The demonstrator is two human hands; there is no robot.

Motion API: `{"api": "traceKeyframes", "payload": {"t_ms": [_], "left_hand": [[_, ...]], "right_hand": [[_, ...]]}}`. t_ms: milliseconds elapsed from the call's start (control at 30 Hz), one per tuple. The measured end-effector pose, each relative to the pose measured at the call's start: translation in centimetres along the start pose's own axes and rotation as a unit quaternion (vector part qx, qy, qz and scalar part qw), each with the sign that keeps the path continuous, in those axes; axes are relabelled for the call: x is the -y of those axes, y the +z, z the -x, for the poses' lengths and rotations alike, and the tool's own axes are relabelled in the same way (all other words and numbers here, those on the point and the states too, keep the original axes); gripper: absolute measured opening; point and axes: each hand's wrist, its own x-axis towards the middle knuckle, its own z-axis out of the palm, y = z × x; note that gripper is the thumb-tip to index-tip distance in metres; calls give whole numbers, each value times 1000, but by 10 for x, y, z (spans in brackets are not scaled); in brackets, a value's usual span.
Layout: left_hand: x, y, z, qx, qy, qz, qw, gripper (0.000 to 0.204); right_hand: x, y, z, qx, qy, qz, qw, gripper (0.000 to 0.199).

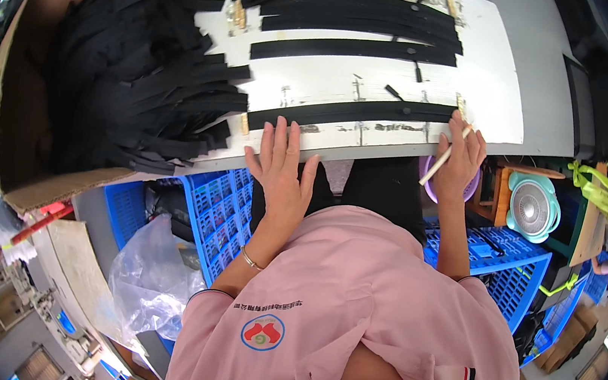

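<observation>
A long black fabric strip lies straight across a white board near the table's front edge. Flat and with its fingers apart, my left hand rests by the strip's left part, fingertips touching it. At the strip's right end, my right hand presses a fingertip down while a slim off-white pencil-like stick sits between its fingers. Farther back lies another black strip, with a stack of several more behind it. Small tan pieces and dark marks show on the board.
At left, a cardboard box overflows with black strips. Below the table stand blue crates, a clear plastic bag, a purple basin and a teal fan. Dark equipment lines the table's right side.
</observation>
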Motion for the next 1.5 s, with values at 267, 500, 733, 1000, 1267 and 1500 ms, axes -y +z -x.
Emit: {"api": "traceKeyframes", "payload": {"t_ms": [267, 500, 733, 1000, 1267, 1500], "left_hand": [[21, -6, -14, -30, -7, 0, 1000, 64], [30, -3, -15, -41, 16, 17, 999, 63], [30, -1, -14, -49, 6, 14, 999, 62], [29, 1, -15, -67, 7, 22, 998, 61], [30, 1, -13, -74, 7, 26, 997, 61], [30, 2, -14, -71, 7, 25, 997, 63]], "right_hand": [[3, -3, -4, 10, -1, 1, 1000, 35], [37, -16, -24, 34, 93, -17, 995, 35], [151, -1, -78, 188, 189, -543, 797, 24], [193, 51, -77, 222, 159, -542, 795, 17], [196, 50, -78, 214, 118, -521, 818, 16], [191, 47, -78, 232, 121, -496, 828, 16]]}}
